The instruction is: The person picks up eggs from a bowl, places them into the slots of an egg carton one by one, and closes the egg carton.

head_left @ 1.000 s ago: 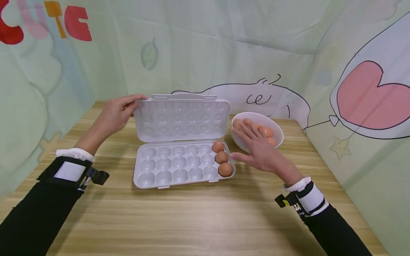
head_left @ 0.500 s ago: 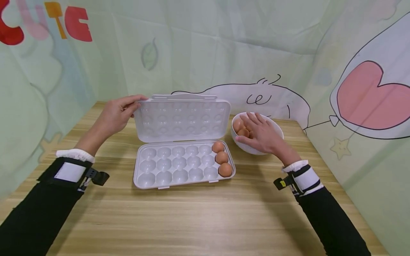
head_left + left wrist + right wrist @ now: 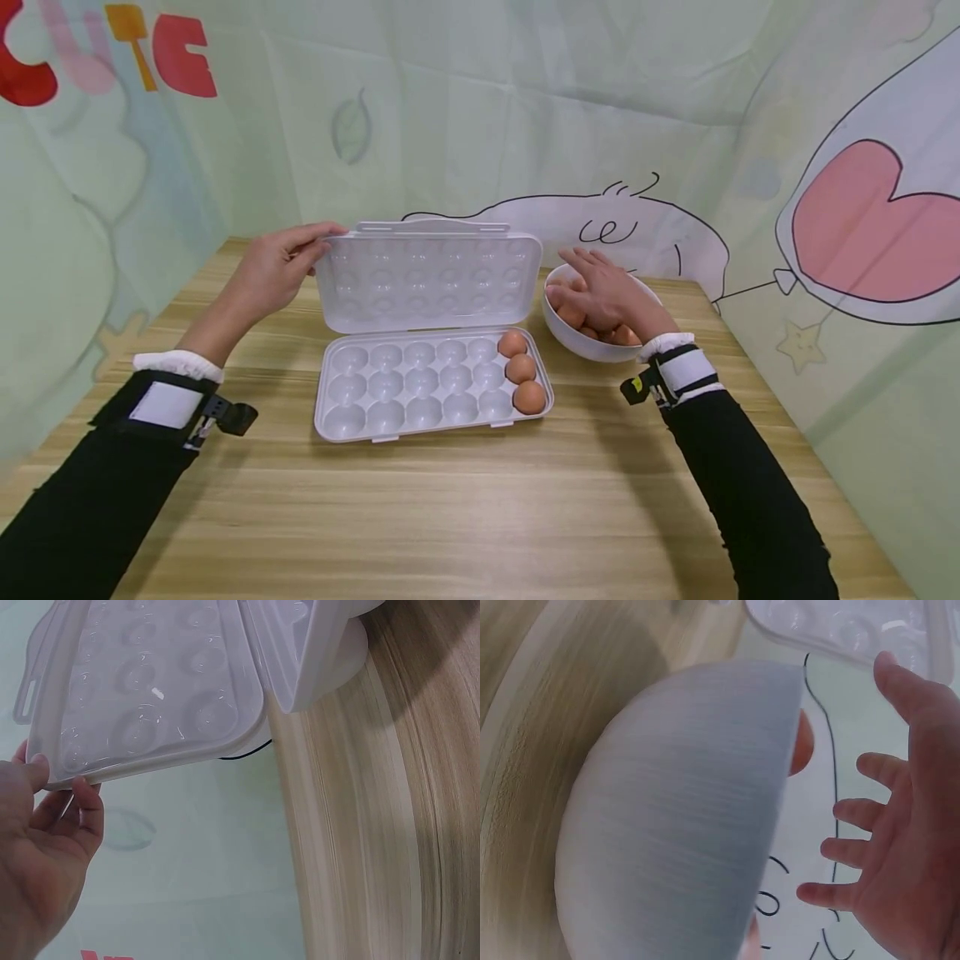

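Note:
A white plastic egg box (image 3: 420,392) lies on the table with its lid (image 3: 431,283) raised. Three brown eggs (image 3: 521,367) fill its rightmost column; the other hollows hold none. At the lid's upper left corner my left hand (image 3: 270,271) pinches the edge between thumb and fingers, seen closely in the left wrist view at the lid (image 3: 150,697). My right hand (image 3: 607,292) hovers over a white bowl (image 3: 592,346) of brown eggs (image 3: 572,315), fingers spread and holding nothing. In the right wrist view the bowl's side (image 3: 675,825) hides most of the eggs.
The wooden table (image 3: 450,517) reaches back to a printed cloth backdrop (image 3: 450,125), which also hangs along both sides. The bowl stands just right of the egg box, near the table's back edge.
My right hand has moved from the bowl's near left side to over its far part, uncovering eggs at the front. The left hand keeps its grip on the lid.

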Tool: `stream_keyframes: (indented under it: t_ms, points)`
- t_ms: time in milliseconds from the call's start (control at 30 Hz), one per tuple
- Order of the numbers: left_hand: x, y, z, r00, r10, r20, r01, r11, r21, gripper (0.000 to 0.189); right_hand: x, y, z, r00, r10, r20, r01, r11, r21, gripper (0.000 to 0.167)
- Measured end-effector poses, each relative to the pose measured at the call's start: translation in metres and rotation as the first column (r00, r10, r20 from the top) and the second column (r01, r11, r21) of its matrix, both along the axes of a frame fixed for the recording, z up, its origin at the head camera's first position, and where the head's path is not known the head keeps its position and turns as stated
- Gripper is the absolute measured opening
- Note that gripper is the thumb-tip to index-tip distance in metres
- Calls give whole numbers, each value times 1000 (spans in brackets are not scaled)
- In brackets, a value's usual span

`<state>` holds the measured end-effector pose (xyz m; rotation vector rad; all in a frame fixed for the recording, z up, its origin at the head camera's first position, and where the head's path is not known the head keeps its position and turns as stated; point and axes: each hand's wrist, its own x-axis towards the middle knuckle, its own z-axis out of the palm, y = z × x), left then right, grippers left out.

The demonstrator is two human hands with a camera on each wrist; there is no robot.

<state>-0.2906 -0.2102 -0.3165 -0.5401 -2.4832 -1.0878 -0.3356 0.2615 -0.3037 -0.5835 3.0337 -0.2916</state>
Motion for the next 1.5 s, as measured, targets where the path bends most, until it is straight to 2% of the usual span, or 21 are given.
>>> stream_keyframes:
  t_ms: [233,467,667,1033,1267,1433,1500]
  points:
    - [-1,0,0,1000,-6,-10,6,1000,9,32,-7,-3,-7,998,-26,63,32,995,-95,70]
    - [0,-1,0,1000,-14,7,14,1000,20,33,-6,-11,-13,980,-110,165,134,981,-141,49]
    - [1,0,0,1000,-14,15,14,1000,24,33,-9,-14,-16,985,-89,146,113,981,-160,25]
    - [1,-1,0,1000,-16,13,16,1000,23,33,-7,-18,-20,979,-57,197,109,958,-265,19]
    - [0,-1,-2,1000,-21,7,21,999,30,33,-5,-20,-21,969,-48,242,134,926,-353,18]
    - [-1,-1,-2,1000,-21,6,20,999,34,33,-8,-18,-21,951,-69,302,191,898,-397,27]
    - [-1,-1,-3,1000,-20,5,20,999,36,33,-11,-16,-22,953,-64,295,190,887,-421,29]
